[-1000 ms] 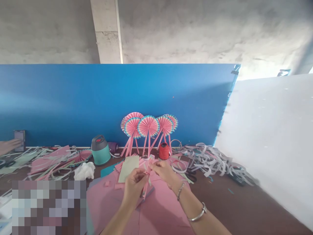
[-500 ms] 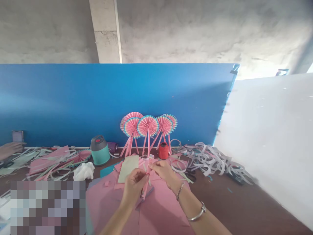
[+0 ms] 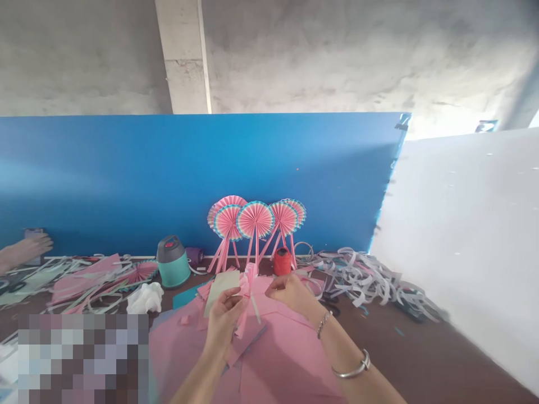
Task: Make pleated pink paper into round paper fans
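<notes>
Right hand (image 3: pixel 290 294) has come off the pleated pink paper (image 3: pixel 247 287) since the earlier frame and now sits apart from it, to its right; the pleats' upper end has spread. At far left, a co-worker's hand (image 3: pixel 30 249) has shifted across a phone (image 3: pixel 33 231).

Nearest me on the feed: a silver bangle (image 3: pixel 354 367) and chain bracelet (image 3: pixel 324 324) on the right forearm, then overlapping pink sheets (image 3: pixel 290 359) on the brown table (image 3: pixel 404 367). Above these, my left hand (image 3: pixel 223 320) pinches the pleated paper between thumb and fingers, holding it roughly upright in front of me. My right has thumb and fingertips drawn close; I cannot tell whether anything thin lies between them.

Beyond the left hand, a pale green sheet (image 3: pixel 222 287); left of that, part of a teal sheet (image 3: pixel 186 297) and crumpled white tissue (image 3: pixel 145 297). Pale paper strips (image 3: pixel 366 280) heap at right.

Farther back: a teal container with grey lid (image 3: pixel 173 268), a red spool (image 3: pixel 282 262), and pink rosette fans (image 3: pixel 256 220) on paper legs before the blue partition (image 3: pixel 295 151). White panel (image 3: pixel 467 224) at right; concrete (image 3: pixel 337 56) above.
</notes>
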Motion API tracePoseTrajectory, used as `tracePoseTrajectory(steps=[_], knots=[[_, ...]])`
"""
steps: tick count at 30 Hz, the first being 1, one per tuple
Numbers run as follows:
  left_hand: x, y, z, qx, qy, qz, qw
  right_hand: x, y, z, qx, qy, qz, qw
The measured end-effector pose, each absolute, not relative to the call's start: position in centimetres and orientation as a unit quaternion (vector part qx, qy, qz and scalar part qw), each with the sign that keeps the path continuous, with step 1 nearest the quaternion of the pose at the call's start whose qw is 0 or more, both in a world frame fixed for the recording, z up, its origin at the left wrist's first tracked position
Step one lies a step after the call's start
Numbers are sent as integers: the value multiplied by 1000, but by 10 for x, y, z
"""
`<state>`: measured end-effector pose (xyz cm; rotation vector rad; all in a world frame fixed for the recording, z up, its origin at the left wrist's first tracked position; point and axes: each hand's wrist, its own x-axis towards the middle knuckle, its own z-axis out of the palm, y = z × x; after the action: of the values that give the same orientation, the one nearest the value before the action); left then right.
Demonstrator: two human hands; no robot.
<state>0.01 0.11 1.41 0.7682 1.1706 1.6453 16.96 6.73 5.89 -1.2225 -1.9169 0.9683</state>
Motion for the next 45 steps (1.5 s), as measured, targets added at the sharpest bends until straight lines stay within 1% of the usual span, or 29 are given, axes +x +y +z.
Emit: tracePoseTrajectory(steps=[6,12,14,16,19,25,27,29,33,37,40,42,45], knots=[[2,0,15,306,455,661,513,162,77,41,-461,-711,373,378],[12,-9,17,317,351,608,638,159,81,35,-384,-705,443,400],[14,-11,19,317,322,609,652,157,79,35,-343,-701,477,403],[13,-11,20,322,318,609,651,157,78,35,-334,-700,493,395],[8,-9,23,331,350,630,609,159,78,35,-387,-706,464,368],[-7,3,19,313,444,707,454,167,76,41,-443,-723,419,323],[-12,8,14,304,470,716,417,166,68,48,-436,-764,368,301],[-17,12,8,307,516,708,373,163,56,58,-418,-817,289,273],[-24,15,0,372,578,676,266,156,31,79,-391,-878,166,221],[-20,10,3,479,594,613,204,154,25,86,-363,-893,100,249],[-14,5,6,578,552,566,202,156,31,82,-356,-891,85,269],[-10,3,8,621,517,549,214,158,37,80,-357,-885,105,280],[-7,-2,11,657,491,529,219,164,49,75,-361,-858,187,314]])
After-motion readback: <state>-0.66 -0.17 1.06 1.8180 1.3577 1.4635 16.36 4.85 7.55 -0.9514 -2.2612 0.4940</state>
